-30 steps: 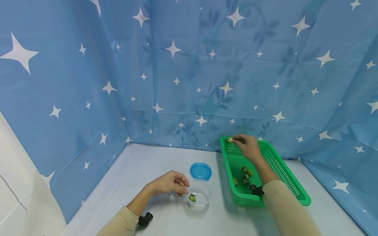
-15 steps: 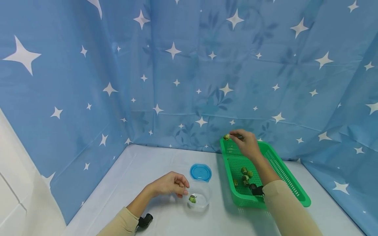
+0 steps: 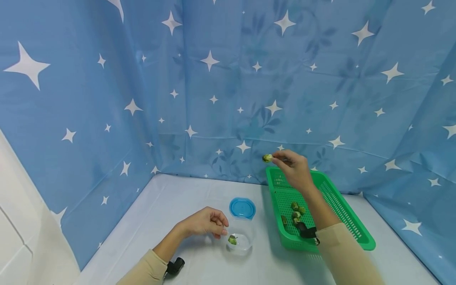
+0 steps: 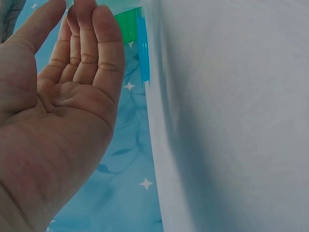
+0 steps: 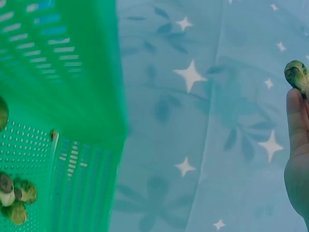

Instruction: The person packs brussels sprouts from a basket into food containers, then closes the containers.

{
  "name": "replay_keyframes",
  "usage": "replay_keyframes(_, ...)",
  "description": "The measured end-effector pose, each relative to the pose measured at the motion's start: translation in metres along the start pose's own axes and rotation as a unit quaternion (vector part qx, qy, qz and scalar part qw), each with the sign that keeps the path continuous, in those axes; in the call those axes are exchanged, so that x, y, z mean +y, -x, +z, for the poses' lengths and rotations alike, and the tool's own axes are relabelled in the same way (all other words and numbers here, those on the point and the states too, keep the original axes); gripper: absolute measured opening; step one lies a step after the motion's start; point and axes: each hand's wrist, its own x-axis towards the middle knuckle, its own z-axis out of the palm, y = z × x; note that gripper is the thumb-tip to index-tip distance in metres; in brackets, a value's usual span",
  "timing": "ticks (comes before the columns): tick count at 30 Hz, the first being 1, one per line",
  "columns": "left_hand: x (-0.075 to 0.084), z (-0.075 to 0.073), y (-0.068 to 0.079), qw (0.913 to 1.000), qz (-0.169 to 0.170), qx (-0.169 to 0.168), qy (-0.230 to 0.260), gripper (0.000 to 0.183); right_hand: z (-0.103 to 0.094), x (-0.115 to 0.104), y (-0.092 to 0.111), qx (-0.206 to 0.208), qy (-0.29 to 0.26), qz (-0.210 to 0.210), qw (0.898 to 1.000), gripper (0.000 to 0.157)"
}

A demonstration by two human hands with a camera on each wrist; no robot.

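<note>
My right hand (image 3: 293, 168) pinches a Brussels sprout (image 3: 267, 158) by its pale end, above the far left corner of the green basket (image 3: 274, 198). In the right wrist view this sprout (image 5: 296, 76) shows at the fingertips, at the right edge. Several more sprouts (image 3: 296, 215) lie inside the basket. My left hand (image 3: 206, 221) pinches the left rim of a clear plastic container (image 3: 246, 233) on the table. One leafy green sprout (image 3: 232, 240) is in that container. In the left wrist view the left palm (image 4: 72, 101) faces the camera, and only a sliver of container shows.
A blue lid (image 3: 242, 208) lies just behind the clear container. The basket stands to the right, near the star-patterned blue curtain (image 3: 228, 99) behind the white table (image 3: 203, 198). A black wrist camera (image 3: 174, 266) hangs below the left forearm.
My right hand has risen and moved left with the Brussels sprout, from inside the basket's far rim to above it. The left hand and the container have stayed in place.
</note>
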Motion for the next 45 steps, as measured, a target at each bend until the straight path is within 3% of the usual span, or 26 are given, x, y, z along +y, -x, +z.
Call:
replay_keyframes(9, 0.002, 0.0, 0.0, 0.9999, -0.006, 0.008, -0.003, 0.035, 0.007, -0.031, 0.004, -0.007, -0.066, -0.053, 0.996, 0.018)
replay_keyframes(19, -0.002, -0.002, -0.003, 0.9999, -0.006, 0.008, -0.004, 0.035, 0.012, -0.036, 0.01, -0.018, -0.087, -0.079, 0.993, 0.021)
replay_keyframes(29, -0.005, -0.001, -0.003, 0.9999, -0.01, 0.007, -0.003, 0.033, 0.014, -0.05, 0.025, -0.025, -0.103, -0.066, 0.992, 0.023)
replay_keyframes(37, -0.005, 0.0, -0.004, 0.9999, -0.009, 0.009, 0.0, 0.033, 0.017, -0.06, 0.041, -0.027, -0.115, -0.032, 0.992, 0.021)
replay_keyframes(45, -0.004, 0.0, -0.003, 0.9999, -0.008, 0.01, -0.005, 0.033, 0.024, -0.057, 0.057, -0.027, -0.126, -0.011, 0.992, 0.022)
